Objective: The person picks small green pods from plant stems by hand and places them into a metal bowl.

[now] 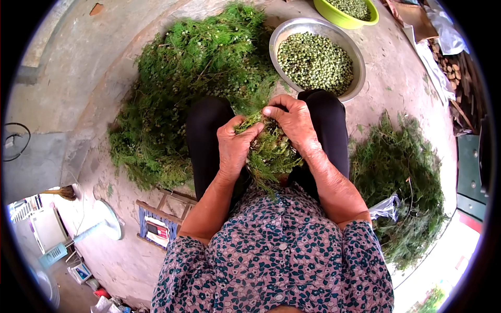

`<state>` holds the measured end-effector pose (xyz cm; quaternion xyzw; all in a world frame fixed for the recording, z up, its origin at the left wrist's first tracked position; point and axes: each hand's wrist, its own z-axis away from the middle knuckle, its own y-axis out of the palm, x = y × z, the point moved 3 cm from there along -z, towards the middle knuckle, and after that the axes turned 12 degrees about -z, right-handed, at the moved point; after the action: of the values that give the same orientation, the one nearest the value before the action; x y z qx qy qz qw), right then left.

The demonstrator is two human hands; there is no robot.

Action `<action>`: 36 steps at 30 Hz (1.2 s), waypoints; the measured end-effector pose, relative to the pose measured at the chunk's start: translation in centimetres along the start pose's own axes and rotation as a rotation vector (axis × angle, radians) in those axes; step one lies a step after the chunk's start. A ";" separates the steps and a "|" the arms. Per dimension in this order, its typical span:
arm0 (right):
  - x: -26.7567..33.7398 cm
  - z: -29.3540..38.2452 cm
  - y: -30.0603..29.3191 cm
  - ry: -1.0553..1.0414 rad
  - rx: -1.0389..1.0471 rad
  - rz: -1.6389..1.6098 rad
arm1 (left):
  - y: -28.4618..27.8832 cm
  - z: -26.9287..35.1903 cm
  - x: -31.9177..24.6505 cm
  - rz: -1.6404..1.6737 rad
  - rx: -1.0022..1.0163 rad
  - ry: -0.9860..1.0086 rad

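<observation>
Between my knees, my left hand [236,143] grips a leafy green conifer sprig [270,154], whose fronds hang down toward my lap. My right hand [291,119] pinches at the upper part of the same sprig with thumb and forefinger; what lies between those fingertips is too small to make out. Past my right knee stands a wide metal basin [359,80] holding many small pale-green cones [315,60]. A large heap of conifer branches [195,74] bearing similar cones spreads beyond my left knee.
A lime-green plastic basin [346,21] with more cones sits at the far right. Another conifer pile [399,180] lies to my right, with a clear plastic bag [385,207] on it. On my left are a small wooden chair [158,223], a standing fan [105,221] and a broom head [64,192].
</observation>
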<state>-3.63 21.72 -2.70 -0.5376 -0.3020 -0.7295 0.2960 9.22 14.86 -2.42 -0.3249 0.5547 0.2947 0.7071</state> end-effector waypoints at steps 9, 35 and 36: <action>-0.9 -0.5 -1.3 0.094 -0.185 -0.834 | -0.5 0.1 0.2 0.164 -0.026 0.001; -2.2 -0.7 -1.9 0.099 -0.022 -0.752 | -0.9 -0.1 0.6 0.202 0.006 0.040; -2.1 -1.2 -2.2 0.110 0.017 -0.906 | -0.9 -0.2 0.5 0.222 -0.022 0.045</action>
<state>-5.47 22.46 -5.22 -0.3093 -0.4966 -0.8103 -0.0330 9.91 14.22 -2.86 -0.2756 0.5996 0.3698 0.6541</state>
